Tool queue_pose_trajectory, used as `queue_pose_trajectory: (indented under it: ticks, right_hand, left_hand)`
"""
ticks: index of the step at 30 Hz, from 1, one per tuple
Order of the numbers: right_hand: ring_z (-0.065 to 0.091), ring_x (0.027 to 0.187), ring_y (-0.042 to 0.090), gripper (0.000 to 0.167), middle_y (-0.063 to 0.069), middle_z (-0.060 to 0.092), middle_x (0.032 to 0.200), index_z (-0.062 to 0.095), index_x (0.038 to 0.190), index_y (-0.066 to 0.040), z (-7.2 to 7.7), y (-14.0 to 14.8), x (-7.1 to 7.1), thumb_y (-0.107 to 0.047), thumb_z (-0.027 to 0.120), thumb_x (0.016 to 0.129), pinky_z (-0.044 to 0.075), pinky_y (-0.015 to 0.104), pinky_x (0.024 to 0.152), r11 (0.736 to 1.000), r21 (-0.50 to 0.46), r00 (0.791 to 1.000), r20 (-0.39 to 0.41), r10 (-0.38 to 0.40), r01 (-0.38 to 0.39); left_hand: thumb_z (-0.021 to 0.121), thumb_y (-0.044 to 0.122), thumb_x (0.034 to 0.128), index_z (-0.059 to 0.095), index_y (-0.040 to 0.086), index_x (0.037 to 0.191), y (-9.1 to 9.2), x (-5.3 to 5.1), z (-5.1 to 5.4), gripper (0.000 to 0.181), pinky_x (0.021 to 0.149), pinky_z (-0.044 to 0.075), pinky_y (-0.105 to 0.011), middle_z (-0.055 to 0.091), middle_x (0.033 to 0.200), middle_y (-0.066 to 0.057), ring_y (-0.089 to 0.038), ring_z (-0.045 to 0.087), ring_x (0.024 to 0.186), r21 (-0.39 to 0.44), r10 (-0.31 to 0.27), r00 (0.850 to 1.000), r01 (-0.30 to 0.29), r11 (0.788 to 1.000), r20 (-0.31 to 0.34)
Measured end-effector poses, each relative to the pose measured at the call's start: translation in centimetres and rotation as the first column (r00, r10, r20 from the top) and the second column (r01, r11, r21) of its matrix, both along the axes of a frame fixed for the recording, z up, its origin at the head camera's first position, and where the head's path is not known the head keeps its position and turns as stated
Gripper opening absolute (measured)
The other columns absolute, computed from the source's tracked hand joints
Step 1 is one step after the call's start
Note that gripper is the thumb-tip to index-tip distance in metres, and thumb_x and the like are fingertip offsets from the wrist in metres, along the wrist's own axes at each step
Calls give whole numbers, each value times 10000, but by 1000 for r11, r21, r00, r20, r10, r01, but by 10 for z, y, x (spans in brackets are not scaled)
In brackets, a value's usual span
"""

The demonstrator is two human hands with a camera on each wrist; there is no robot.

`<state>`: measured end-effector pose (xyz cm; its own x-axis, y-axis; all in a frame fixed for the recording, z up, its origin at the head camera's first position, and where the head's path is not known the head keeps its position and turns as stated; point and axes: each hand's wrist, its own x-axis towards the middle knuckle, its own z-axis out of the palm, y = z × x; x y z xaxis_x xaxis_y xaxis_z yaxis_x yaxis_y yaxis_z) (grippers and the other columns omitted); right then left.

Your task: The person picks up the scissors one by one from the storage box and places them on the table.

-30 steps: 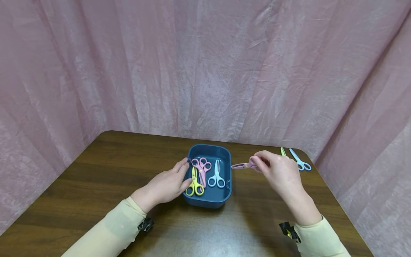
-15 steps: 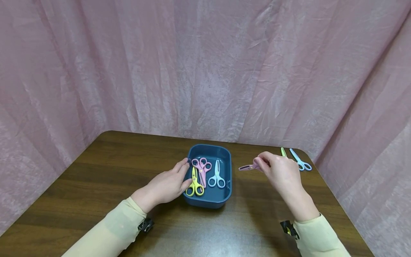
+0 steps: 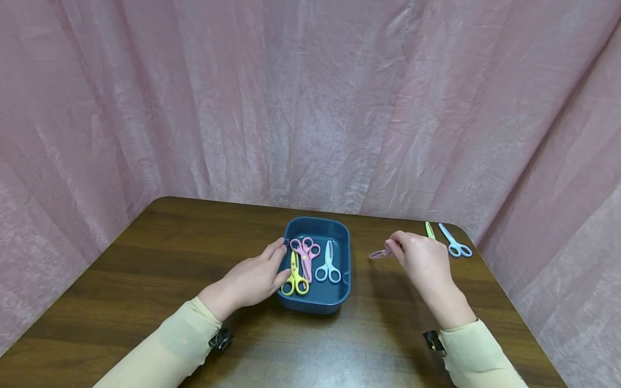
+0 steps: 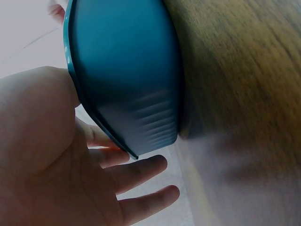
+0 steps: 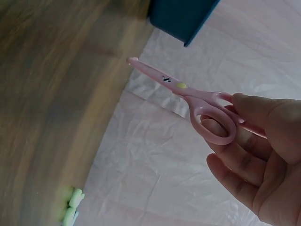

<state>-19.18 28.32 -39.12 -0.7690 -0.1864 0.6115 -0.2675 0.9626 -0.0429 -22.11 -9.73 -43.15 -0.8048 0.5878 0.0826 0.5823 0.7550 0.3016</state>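
Observation:
A dark blue box [image 3: 310, 307] stands on the table. My left hand [image 3: 249, 281] rests on its left rim with straight, spread fingers, the thumb reaching over the edge. Inside lie yellow scissors [image 3: 294, 273], pink scissors [image 3: 305, 257] partly under them, and light blue scissors [image 3: 329, 264] apart on the right. To the right of the box, my right hand [image 3: 423, 265] pinches another pair of pink scissors [image 5: 180, 86] by the handles, above the table. Their closed blades point toward the box. In the head view the hand hides their handles.
Near the table's back right corner lie blue scissors [image 3: 452, 242] and green scissors [image 3: 430, 230], the green ones partly hidden behind my right hand. A pink curtain [image 3: 310, 108] hangs behind the wooden table [image 3: 194, 237].
My right hand has drawn the pink scissors slightly right, away from the box, and less of their blades shows past the fingers. The left hand and the scissors in the box look unmoved.

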Motion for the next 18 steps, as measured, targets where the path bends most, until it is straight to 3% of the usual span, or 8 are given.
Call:
queue_pose_trajectory:
  ticks: [5, 10, 18]
  right_hand:
    - [700, 605, 355, 116, -9, 736, 762, 777, 880, -150, -5, -5, 0, -181, 837, 975, 502, 504, 483, 998, 49, 999, -20, 32, -31]
    - [704, 608, 352, 114, 8, 710, 752, 792, 874, -147, -6, -11, 3, -186, 863, 954, 510, 506, 491, 995, 83, 998, -25, 55, -53]
    - [706, 628, 300, 127, -8, 692, 748, 811, 850, -174, -9, -16, 5, -213, 895, 937, 510, 467, 507, 989, 134, 994, 92, 56, -68]
  left_hand:
    - [599, 407, 1145, 352, -41, 1688, 1, -1, 0, 745, 1136, 523, -554, 266, 1786, -231, -405, 565, 1472, -4, 3, 1000, -3, 1000, 7]
    - [598, 415, 1144, 348, -34, 1692, 1, -1, 0, 751, 1135, 523, -555, 258, 1791, -224, -404, 564, 1473, 0, 4, 1000, -4, 1000, 16]
    - [600, 408, 1144, 356, -27, 1692, 0, 0, 1, 742, 1132, 524, -562, 255, 1795, -216, -407, 565, 1472, -5, 8, 1000, -8, 1000, 24]
